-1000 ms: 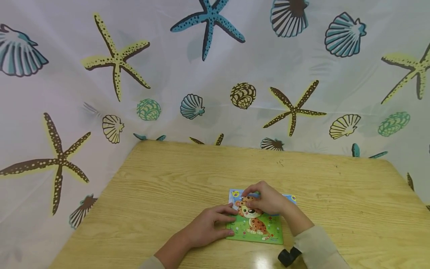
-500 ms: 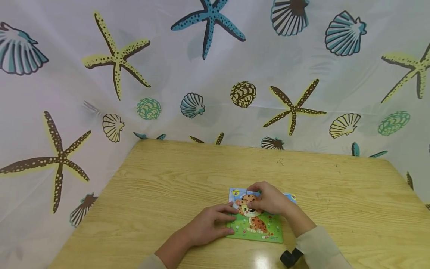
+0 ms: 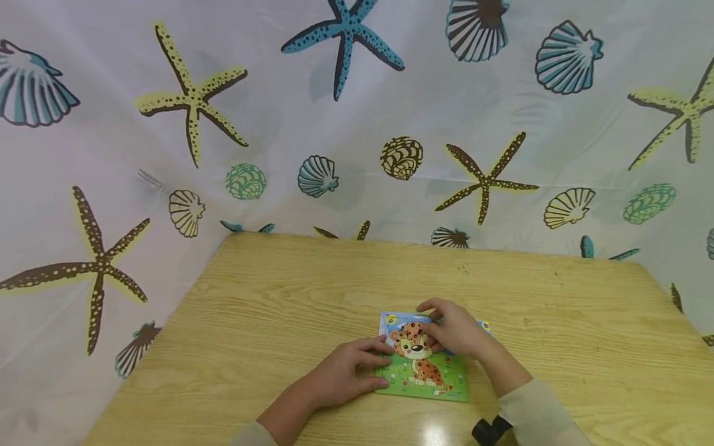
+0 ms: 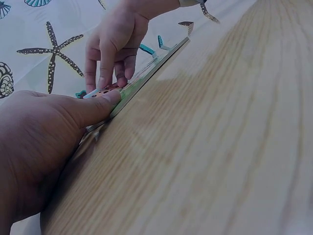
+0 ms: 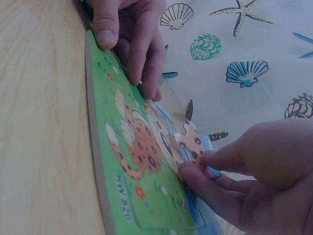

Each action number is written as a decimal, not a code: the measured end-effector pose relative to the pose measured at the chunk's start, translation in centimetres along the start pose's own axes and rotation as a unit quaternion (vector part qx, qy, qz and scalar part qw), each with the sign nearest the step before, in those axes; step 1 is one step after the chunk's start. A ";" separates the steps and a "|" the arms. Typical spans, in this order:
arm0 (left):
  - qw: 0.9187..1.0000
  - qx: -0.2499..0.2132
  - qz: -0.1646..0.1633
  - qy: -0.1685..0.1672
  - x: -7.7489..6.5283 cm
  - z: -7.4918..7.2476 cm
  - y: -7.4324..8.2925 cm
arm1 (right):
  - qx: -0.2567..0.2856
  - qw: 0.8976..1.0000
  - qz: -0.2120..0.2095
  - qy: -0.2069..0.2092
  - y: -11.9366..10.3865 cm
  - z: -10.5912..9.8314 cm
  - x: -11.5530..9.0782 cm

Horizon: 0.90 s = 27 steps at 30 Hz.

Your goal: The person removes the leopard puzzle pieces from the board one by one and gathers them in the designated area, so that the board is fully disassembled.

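A jigsaw puzzle board point(image 3: 398, 389) with a spotted leopard cub on green grass and blue sky lies on the table. My left hand point(image 3: 348, 375) rests along its left edge, fingers spread and fairly straight, thumb point(image 4: 100, 106) pressing its near corner. Over the upper right part is my right hand point(image 3: 458, 331). Between thumb and fingers it pinches a spotted orange puzzle piece point(image 5: 190, 141), which stands tilted up from the board in the right wrist view. My right hand covers part of the board's upper right in the head view.
The wood-grain table point(image 3: 279, 291) extends around the board. Behind and to the left hangs a white curtain point(image 3: 357, 124) printed with starfish and shells. A small black object point(image 3: 488, 430) shows by the right sleeve point(image 3: 538, 412).
My right hand has shifted to the right across the top of the board, uncovering more of the cub's head. My left hand has stayed at the left edge.
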<state>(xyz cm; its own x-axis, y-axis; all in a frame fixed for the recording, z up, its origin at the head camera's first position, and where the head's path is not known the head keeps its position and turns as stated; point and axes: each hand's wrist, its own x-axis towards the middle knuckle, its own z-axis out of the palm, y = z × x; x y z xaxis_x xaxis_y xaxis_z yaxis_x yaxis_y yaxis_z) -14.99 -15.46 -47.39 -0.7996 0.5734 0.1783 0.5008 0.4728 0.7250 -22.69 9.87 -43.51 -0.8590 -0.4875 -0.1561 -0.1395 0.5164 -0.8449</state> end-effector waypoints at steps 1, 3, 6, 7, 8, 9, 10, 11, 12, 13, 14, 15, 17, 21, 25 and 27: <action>1.000 0.000 -0.001 0.000 0.0 0.0 -0.1 | 0.019 1.000 0.006 -0.002 0.1 -0.1 0.0; 1.000 0.005 0.002 0.002 0.0 0.1 -0.2 | 0.049 0.999 0.014 -0.006 0.4 -0.4 0.0; 1.000 0.007 0.002 0.004 0.0 0.1 -0.4 | 0.065 0.998 0.018 -0.011 0.6 -0.7 0.0; 1.000 0.006 0.000 0.004 0.0 0.1 -0.5 | 0.067 0.998 0.018 -0.013 0.7 -0.8 0.0; 1.000 0.005 -0.001 0.004 0.0 0.1 -0.5 | 0.066 0.998 0.018 -0.014 0.7 -0.8 0.0; 1.000 0.003 -0.003 0.004 0.0 0.1 -0.5 | 0.065 0.998 0.018 -0.013 0.7 -0.9 0.0; 1.000 0.001 -0.006 0.003 0.0 0.1 -0.5 | 0.065 0.998 0.019 -0.013 0.8 -0.9 0.0; 1.000 0.000 -0.006 0.003 0.0 0.1 -0.4 | 0.065 0.998 0.020 -0.012 0.8 -0.9 0.0; 1.000 -0.001 -0.007 0.002 0.0 0.1 -0.4 | 0.067 0.997 0.020 -0.012 0.8 -1.0 -0.1; 1.000 -0.001 -0.007 0.002 0.0 0.0 -0.4 | 0.069 0.997 0.019 -0.012 0.8 -1.0 -0.1; 1.000 0.000 -0.007 0.002 0.0 0.0 -0.3 | 0.071 0.997 0.020 -0.011 0.8 -1.1 -0.2; 1.000 0.000 -0.007 0.002 0.0 0.0 -0.3 | 0.074 0.997 0.020 -0.012 0.8 -1.2 -0.3; 1.000 0.000 -0.007 0.002 0.0 0.0 -0.3 | 0.078 0.997 0.020 -0.009 0.9 -1.3 -0.5; 1.000 -0.002 -0.005 0.002 0.0 0.0 -0.3 | 0.079 0.997 0.020 0.001 1.2 -1.6 -0.8; 1.000 -0.001 0.002 0.002 0.0 0.1 -0.4 | 0.079 0.997 0.020 -0.001 1.6 -2.1 -1.1; 1.000 0.003 0.005 0.003 -0.1 0.2 -0.5 | 0.073 0.997 0.017 -0.009 1.9 -2.4 -1.2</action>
<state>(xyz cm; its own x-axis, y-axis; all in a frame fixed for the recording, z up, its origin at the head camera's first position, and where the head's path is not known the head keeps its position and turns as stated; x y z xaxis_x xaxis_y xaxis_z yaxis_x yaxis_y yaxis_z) -15.14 -15.62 -47.88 -0.7966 0.5739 0.1898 0.5108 0.4711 0.7191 -23.09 13.15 -43.66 -0.8530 -0.4849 -0.1930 -0.0374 0.4256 -0.9042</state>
